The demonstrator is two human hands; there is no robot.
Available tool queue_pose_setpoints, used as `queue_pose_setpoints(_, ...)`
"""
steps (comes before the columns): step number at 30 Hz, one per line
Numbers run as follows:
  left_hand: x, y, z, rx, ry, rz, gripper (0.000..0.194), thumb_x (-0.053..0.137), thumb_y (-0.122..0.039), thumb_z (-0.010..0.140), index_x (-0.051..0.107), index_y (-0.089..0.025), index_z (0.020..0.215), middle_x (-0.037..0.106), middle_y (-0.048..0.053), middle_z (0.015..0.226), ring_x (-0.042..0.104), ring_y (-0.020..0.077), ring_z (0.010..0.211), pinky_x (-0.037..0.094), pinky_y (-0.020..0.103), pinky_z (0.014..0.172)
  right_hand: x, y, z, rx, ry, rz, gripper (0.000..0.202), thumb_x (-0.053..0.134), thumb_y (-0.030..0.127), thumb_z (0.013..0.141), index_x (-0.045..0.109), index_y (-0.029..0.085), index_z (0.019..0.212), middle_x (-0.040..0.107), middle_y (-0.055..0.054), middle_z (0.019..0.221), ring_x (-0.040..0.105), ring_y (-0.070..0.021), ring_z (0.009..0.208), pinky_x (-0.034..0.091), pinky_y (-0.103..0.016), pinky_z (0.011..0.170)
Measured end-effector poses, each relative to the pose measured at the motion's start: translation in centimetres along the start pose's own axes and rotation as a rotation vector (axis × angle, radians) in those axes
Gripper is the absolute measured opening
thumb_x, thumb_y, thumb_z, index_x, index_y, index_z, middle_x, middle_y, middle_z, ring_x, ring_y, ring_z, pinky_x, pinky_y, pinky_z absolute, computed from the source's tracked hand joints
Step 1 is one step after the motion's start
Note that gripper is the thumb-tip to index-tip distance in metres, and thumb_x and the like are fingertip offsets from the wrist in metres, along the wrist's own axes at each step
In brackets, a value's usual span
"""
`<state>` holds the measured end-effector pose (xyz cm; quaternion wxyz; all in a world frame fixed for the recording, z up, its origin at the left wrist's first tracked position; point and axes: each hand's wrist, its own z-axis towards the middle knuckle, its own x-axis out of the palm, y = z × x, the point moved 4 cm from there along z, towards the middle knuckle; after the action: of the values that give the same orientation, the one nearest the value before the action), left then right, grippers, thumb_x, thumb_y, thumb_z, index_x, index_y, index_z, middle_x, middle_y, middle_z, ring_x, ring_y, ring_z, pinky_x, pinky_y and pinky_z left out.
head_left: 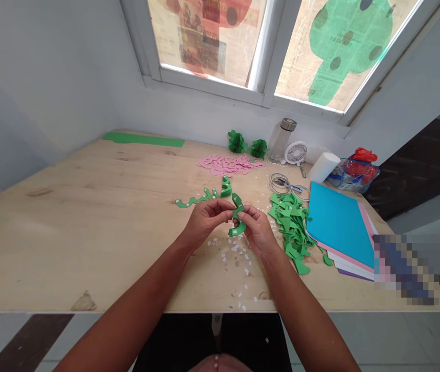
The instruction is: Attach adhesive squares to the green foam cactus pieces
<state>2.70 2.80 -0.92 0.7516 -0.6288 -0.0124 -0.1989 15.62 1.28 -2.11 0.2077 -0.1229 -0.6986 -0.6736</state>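
Observation:
Between my two hands, above the table, is a curved green paper cutout (237,229) with small white patches on it. My left hand (209,221) pinches its left side with thumb and fingers. From the other side, my right hand (257,227) grips the same piece. Just beyond my left hand lies a row of similar green cutouts (184,203), and a folded green piece (226,187) stands at its right end. Small white paper bits (239,250) are scattered on the table below my hands.
Pink cutouts (228,164) lie behind my hands, near two green paper shapes (258,148). On the right are green scraps (292,225), coloured sheets (338,219), scissors (280,182), a bottle (282,139), a small fan (295,152) and a white roll (324,167). A green strip (142,138) lies far left.

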Motion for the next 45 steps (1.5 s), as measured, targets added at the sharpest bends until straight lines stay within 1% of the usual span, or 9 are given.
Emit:
queue_pose_setpoints(5, 0.0, 0.1, 0.0, 0.019, -0.015, 0.098, 0.013, 0.075, -0.025, 0.068, 0.070, -0.016, 0.076, 0.069, 0.002, 0.072, 0.062, 0.0149, 0.064, 0.051, 0.028, 0.065, -0.3, -0.1, 0.2, -0.042, -0.066, -0.116, 0.014, 0.073, 0.027, 0.065, 0.066, 0.017, 0.072, 0.061, 0.002, 0.063, 0.056, -0.0101, 0.058, 0.046, -0.021, 0.054)
queue_pose_setpoints(9, 0.0, 0.5, 0.1, 0.030, -0.034, 0.177, 0.012, 0.073, -0.025, 0.069, 0.069, -0.017, 0.076, 0.068, 0.002, 0.071, 0.063, 0.0157, 0.065, 0.051, 0.029, 0.065, -0.5, -0.2, 0.3, -0.090, -0.104, -0.220, 0.012, 0.070, 0.027, 0.067, 0.065, 0.017, 0.071, 0.061, 0.002, 0.060, 0.056, -0.0107, 0.058, 0.046, -0.022, 0.054)
queue_pose_setpoints(15, 0.3, 0.6, 0.0, 0.020, -0.051, 0.180, 0.013, 0.073, -0.027, 0.068, 0.066, -0.017, 0.073, 0.065, 0.001, 0.068, 0.061, 0.0148, 0.064, 0.050, 0.027, 0.063, -0.5, -0.2, 0.4, -0.130, -0.137, -0.278, 0.009, 0.066, 0.025, 0.066, 0.063, 0.017, 0.069, 0.060, 0.003, 0.058, 0.055, -0.0099, 0.055, 0.043, -0.020, 0.050)
queue_pose_setpoints(22, 0.4, 0.7, 0.0, 0.007, -0.135, 0.127, 0.023, 0.078, -0.030, 0.062, 0.061, -0.018, 0.071, 0.063, -0.001, 0.067, 0.059, 0.0141, 0.062, 0.049, 0.025, 0.060, -0.5, -0.4, 0.3, -0.152, -0.140, -0.398, 0.009, 0.062, 0.026, 0.068, 0.061, 0.017, 0.070, 0.060, 0.002, 0.060, 0.051, -0.0093, 0.053, 0.039, -0.020, 0.047)
queue_pose_setpoints(28, 0.2, 0.8, 0.1, -0.036, -0.192, 0.086, 0.024, 0.078, -0.031, 0.061, 0.061, -0.017, 0.073, 0.064, 0.000, 0.068, 0.058, 0.0135, 0.060, 0.047, 0.024, 0.055, -0.6, -0.5, 0.3, -0.173, -0.141, -0.497, 0.012, 0.060, 0.029, 0.071, 0.061, 0.018, 0.072, 0.058, 0.002, 0.059, 0.049, -0.0102, 0.052, 0.037, -0.020, 0.044)
queue_pose_setpoints(32, 0.1, 1.0, 0.2, -0.069, -0.163, 0.059, 0.021, 0.078, -0.030, 0.061, 0.065, -0.016, 0.070, 0.065, 0.000, 0.070, 0.056, 0.0118, 0.059, 0.046, 0.023, 0.056, -0.5, -0.5, 0.2, -0.188, -0.127, -0.575, 0.011, 0.058, 0.029, 0.073, 0.061, 0.017, 0.073, 0.058, 0.002, 0.058, 0.047, -0.0101, 0.051, 0.037, -0.021, 0.046)
queue_pose_setpoints(36, -0.1, 1.3, 0.4, -0.096, -0.127, 0.031, 0.019, 0.078, -0.030, 0.062, 0.069, -0.015, 0.070, 0.065, 0.001, 0.069, 0.056, 0.0119, 0.060, 0.046, 0.024, 0.059, -0.4, -0.5, 0.0, -0.193, -0.109, -0.617, 0.011, 0.057, 0.028, 0.074, 0.061, 0.017, 0.074, 0.060, 0.002, 0.061, 0.048, -0.0104, 0.052, 0.038, -0.022, 0.049)
queue_pose_setpoints(40, -0.1, 1.5, 0.4, -0.138, -0.119, -0.055, 0.018, 0.078, -0.029, 0.063, 0.068, -0.014, 0.069, 0.064, 0.002, 0.067, 0.056, 0.0127, 0.061, 0.048, 0.026, 0.062, -0.2, -0.3, -0.1, -0.195, -0.101, -0.663, 0.012, 0.057, 0.028, 0.075, 0.062, 0.017, 0.076, 0.063, 0.001, 0.066, 0.051, -0.0111, 0.054, 0.039, -0.022, 0.051)
queue_pose_setpoints(45, 0.1, 1.4, 0.2, -0.178, -0.115, -0.170, 0.018, 0.078, -0.028, 0.063, 0.066, -0.014, 0.064, 0.063, 0.001, 0.065, 0.057, 0.0126, 0.061, 0.050, 0.027, 0.063, -0.1, -0.3, -0.2, -0.200, -0.091, -0.699, 0.013, 0.056, 0.029, 0.076, 0.063, 0.018, 0.078, 0.062, 0.001, 0.065, 0.050, -0.0113, 0.055, 0.039, -0.022, 0.051)
